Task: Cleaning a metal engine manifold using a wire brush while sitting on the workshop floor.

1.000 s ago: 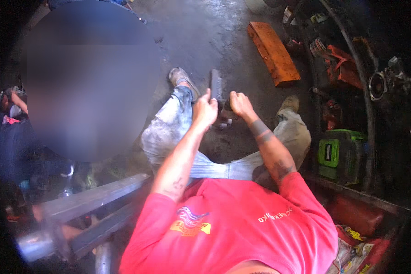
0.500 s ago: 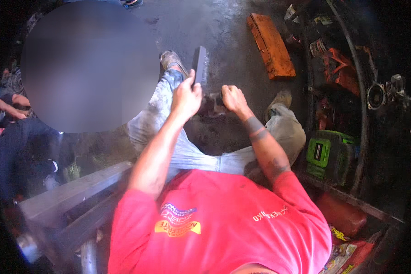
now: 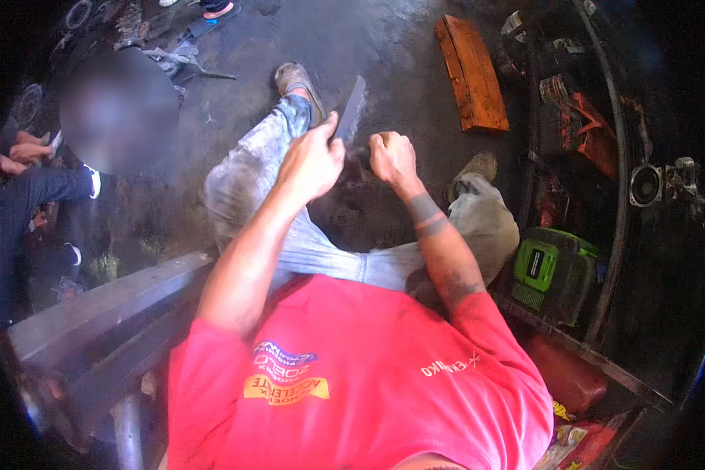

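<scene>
Workshop floor, dark grey concrete, stained and dusty, clutter all round the edges. The person sits on a low seat, legs out front in pale worn trousers, red T-shirt filling the lower part of the view.

Left hand is closed in a fist round the lower end of a flat metal bar, thumb up along it. The bar is grey, narrow, tilted slightly right of upright, sticking out above the fist over the floor between the knees. It sits just right of the left shoe.

Right hand is also closed, knuckles up, just beside the left hand. It grips something small and dark at the bar's base; cannot tell what it is. A dark band tattoo rings that forearm.

An orange wooden plank lies flat on the floor, up and right of the hands, well apart from them. The right shoe shows near the right knee. A green machine sits by the right thigh. A black cable or hose curves along the right side near red metal parts.

At left, another person in dark sleeves crouches, hands together, well apart from the bar. A grey metal beam runs across lower left.
</scene>
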{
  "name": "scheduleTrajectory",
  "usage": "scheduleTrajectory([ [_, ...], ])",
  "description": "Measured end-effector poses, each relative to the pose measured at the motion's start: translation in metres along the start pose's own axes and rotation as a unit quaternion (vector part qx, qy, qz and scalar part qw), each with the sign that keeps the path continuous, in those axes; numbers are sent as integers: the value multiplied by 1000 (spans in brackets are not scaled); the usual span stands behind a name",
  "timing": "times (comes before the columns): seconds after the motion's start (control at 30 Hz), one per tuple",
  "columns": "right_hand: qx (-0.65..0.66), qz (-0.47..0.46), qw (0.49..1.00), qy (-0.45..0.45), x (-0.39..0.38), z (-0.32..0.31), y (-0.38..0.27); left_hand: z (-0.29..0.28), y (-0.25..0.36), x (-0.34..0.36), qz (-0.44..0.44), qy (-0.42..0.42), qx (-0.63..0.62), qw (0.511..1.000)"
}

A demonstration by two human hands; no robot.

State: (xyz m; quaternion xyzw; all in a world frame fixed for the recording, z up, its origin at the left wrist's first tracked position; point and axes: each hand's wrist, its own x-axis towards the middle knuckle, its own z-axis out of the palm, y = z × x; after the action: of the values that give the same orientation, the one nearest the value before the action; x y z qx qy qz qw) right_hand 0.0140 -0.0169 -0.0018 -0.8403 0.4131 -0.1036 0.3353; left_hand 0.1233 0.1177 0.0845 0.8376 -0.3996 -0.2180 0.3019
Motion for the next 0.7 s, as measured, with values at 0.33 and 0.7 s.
scheduleTrajectory([
  [0.33,35,-147,987,-50,23,3,3,33,-49,12,17,15,21,1000],
  [0.7,278,88,943,163,37,44,42,65,-61,-59,-101,-34,-53,993],
])
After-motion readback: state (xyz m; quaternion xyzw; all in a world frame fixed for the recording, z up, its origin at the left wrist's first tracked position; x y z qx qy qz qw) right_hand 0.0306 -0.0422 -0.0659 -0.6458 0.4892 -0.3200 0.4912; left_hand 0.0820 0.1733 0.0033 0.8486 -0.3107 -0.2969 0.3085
